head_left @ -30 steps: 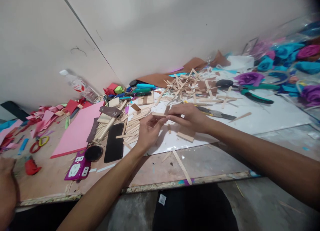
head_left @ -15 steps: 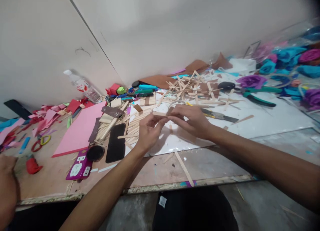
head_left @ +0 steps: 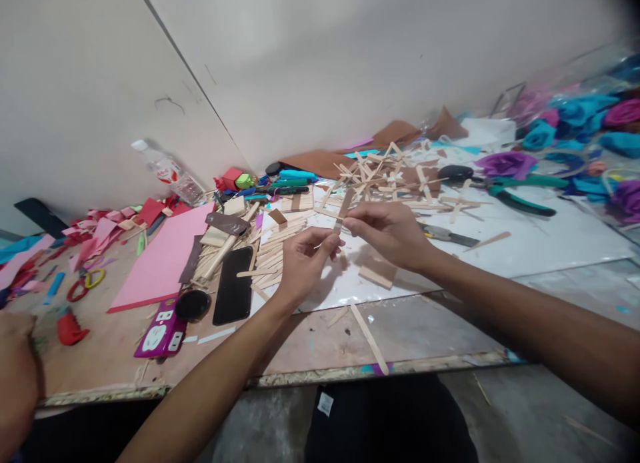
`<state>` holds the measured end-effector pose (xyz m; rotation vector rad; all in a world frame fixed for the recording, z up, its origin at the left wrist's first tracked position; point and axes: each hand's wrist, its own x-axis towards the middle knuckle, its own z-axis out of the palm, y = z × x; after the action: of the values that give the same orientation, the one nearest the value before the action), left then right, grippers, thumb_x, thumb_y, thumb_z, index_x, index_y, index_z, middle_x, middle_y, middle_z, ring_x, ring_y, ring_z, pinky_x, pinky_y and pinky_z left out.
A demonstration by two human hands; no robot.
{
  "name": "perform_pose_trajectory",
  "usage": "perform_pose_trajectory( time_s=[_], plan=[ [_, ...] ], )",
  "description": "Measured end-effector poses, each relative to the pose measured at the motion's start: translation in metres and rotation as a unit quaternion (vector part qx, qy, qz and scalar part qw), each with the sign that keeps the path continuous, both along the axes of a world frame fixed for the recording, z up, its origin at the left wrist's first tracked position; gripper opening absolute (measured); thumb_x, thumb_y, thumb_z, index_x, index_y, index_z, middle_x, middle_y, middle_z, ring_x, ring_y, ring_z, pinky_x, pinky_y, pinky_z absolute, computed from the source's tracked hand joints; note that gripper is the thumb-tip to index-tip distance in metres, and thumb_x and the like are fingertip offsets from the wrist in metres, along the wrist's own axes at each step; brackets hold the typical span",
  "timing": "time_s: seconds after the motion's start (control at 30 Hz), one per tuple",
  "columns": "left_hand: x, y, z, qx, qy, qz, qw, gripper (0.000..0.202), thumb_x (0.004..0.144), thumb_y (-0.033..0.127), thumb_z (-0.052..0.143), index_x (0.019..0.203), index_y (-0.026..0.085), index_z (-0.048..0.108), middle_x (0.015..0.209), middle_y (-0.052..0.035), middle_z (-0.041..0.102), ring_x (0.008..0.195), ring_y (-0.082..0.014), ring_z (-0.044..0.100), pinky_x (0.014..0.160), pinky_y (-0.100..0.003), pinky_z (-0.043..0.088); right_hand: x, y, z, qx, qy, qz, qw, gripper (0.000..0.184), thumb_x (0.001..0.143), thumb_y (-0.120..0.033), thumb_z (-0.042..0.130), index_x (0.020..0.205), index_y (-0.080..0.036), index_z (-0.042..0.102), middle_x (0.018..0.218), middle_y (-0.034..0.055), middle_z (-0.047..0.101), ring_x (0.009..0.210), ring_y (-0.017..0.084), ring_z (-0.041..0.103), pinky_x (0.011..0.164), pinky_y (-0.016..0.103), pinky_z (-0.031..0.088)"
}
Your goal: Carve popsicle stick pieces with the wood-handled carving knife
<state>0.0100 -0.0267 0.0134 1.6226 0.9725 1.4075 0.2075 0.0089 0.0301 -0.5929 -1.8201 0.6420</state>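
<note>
My left hand (head_left: 307, 259) is closed in a pinch around the lower end of an upright craft stick (head_left: 347, 201). A second craft stick (head_left: 327, 213) crosses it and points left, with the fingertips of my right hand (head_left: 387, 233) closed at the crossing. Both sticks are held above the white sheet (head_left: 345, 289). Whether the sticks are joined is hidden by my fingers. Below my right hand, a flat wooden piece (head_left: 379, 272) lies on the sheet. Many loose craft sticks (head_left: 267, 259) are piled beside my left hand.
A tangled heap of crossed sticks (head_left: 390, 173) lies behind my hands. Green-handled pliers (head_left: 525, 195) and a flat-bladed tool (head_left: 450, 235) lie right. To the left are a black phone (head_left: 233, 286), pink sheets (head_left: 165, 259) and scissors (head_left: 86, 283). Another person's hand (head_left: 17, 349) rests far left.
My hands have turned the sticks from a flat, level hold into a visible cross, one upright. My right hand has shifted slightly right, and the flat wooden piece now shows beneath it.
</note>
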Motion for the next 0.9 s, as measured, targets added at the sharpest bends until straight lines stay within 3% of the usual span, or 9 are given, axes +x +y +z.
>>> perform_pose_trajectory(
  time_s=[0.13,0.43,0.67,0.9],
  plan=[
    [0.0,0.0,0.0,0.004,0.007,0.001,1.0,0.022,0.094,0.038,0.08,0.089,0.017,0.077,0.078,-0.0024,0.074,0.058,-0.0077,0.061,0.056,-0.02,0.051,0.002,0.002,-0.002,-0.043,0.001,0.03,0.999,0.025,0.1,-0.033,0.072,0.085,-0.013,0.078,0.073,0.0013,0.069,0.064,0.011,0.055,0.058,0.025,0.041],
    [-0.005,0.001,0.004,0.038,0.036,0.005,0.999,0.02,0.096,0.037,0.078,0.089,0.018,0.078,0.078,-0.0027,0.071,0.064,-0.0095,0.058,0.059,-0.023,0.049,0.003,0.003,0.002,-0.059,0.012,0.029,0.998,0.028,0.098,-0.036,0.074,0.081,-0.015,0.08,0.064,-0.0002,0.065,0.057,0.009,0.048,0.05,0.025,0.035],
    [-0.005,0.0,0.003,0.051,0.044,0.008,0.998,0.023,0.098,0.038,0.075,0.087,0.018,0.076,0.079,-0.0023,0.07,0.063,-0.0095,0.057,0.059,-0.024,0.048,0.007,0.003,0.005,-0.031,-0.013,0.022,0.999,0.019,0.096,-0.031,0.077,0.083,-0.018,0.083,0.071,0.0019,0.073,0.06,0.012,0.056,0.053,0.026,0.041],
    [-0.002,-0.003,0.006,0.061,0.049,0.014,0.997,0.021,0.098,0.036,0.076,0.087,0.017,0.076,0.081,-0.0027,0.072,0.067,-0.0101,0.062,0.064,-0.024,0.053,0.012,0.002,0.013,0.02,-0.063,0.008,0.998,0.023,0.099,-0.029,0.074,0.081,-0.018,0.081,0.069,0.0013,0.072,0.059,0.011,0.056,0.055,0.026,0.04]
  ],
)
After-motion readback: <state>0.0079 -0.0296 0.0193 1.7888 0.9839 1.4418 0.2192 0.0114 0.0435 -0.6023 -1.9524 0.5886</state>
